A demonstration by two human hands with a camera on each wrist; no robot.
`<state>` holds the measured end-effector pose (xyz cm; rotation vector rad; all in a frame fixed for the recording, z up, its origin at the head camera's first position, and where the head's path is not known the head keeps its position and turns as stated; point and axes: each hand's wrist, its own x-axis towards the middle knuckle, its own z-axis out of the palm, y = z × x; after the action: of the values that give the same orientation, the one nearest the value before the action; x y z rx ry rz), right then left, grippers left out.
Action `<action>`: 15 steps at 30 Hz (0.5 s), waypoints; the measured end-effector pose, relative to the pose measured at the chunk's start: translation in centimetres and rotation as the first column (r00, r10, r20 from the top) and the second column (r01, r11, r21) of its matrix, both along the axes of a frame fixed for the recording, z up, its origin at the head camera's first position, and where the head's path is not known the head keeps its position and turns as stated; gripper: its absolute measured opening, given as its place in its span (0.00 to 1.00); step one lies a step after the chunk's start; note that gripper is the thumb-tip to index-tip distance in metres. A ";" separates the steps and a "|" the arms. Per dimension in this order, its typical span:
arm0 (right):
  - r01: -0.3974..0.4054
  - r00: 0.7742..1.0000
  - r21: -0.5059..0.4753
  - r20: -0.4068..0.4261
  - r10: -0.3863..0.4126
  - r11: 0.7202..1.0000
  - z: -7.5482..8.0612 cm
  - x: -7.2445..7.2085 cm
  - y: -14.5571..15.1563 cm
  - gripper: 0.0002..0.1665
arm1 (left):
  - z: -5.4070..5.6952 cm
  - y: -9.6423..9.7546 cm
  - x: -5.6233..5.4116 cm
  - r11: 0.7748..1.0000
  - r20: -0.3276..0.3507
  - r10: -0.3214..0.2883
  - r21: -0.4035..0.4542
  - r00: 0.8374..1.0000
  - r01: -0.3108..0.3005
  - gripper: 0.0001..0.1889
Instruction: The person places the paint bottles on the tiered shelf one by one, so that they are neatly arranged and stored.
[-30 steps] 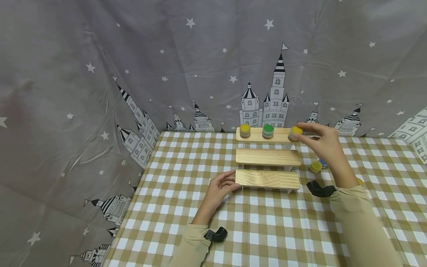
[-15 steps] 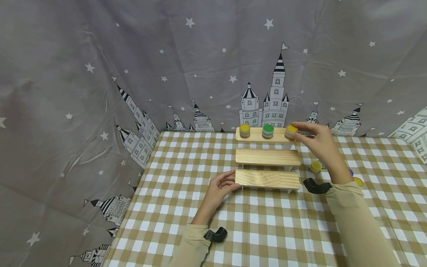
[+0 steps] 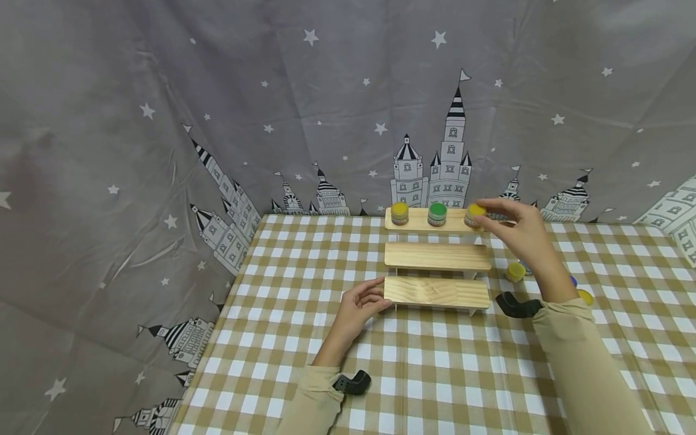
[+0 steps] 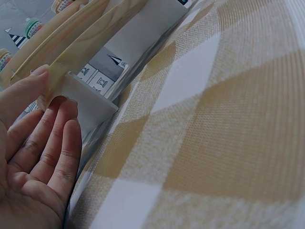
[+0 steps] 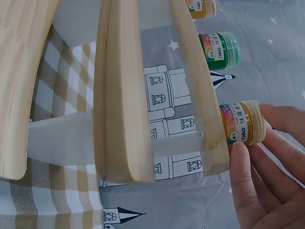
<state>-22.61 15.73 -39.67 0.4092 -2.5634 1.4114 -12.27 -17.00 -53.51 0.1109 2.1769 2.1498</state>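
A three-tier wooden display stand (image 3: 437, 256) stands on the table. My left hand (image 3: 354, 309) pinches the left end of its lowest board, thumb above and fingertips below, as the left wrist view (image 4: 45, 143) shows. My right hand (image 3: 519, 232) holds a yellow paint jar (image 5: 240, 123) between thumb and fingers. That jar stands upright at the right end of the top board (image 5: 205, 95), its base against the wood. Along the same board stand a green paint jar (image 3: 437, 214) in the middle and another yellow paint jar (image 3: 399, 213) at the left end.
Right of the stand, a yellow-lidded jar (image 3: 515, 271) rests on the checked tablecloth (image 3: 304, 284). More jars, blue and yellow (image 3: 585, 296), are partly hidden by the right forearm. A grey curtain (image 3: 337, 103) with castles hangs behind the table.
Over the first half second my right hand moved the yellow jar slightly left along the top board. Since then it stays in place. My left hand has not moved.
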 end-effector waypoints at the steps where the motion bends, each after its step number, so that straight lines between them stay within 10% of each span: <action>1: 0.003 1.000 -0.005 0.004 -0.003 1.000 0.0 0.0 0.0 0.23 | 0.0 0.0 0.0 1.000 0.002 0.000 0.001 1.000 0.000 0.28; 15: 0.060 0.997 0.002 0.041 -0.060 0.998 -0.9 1.5 1.8 0.24 | 0.1 0.0 0.0 1.000 0.010 0.000 -0.007 1.000 0.000 0.27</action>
<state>-21.15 17.50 -40.58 0.3033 -2.5858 1.4121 -12.26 -16.96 -53.46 0.0988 2.1788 2.1383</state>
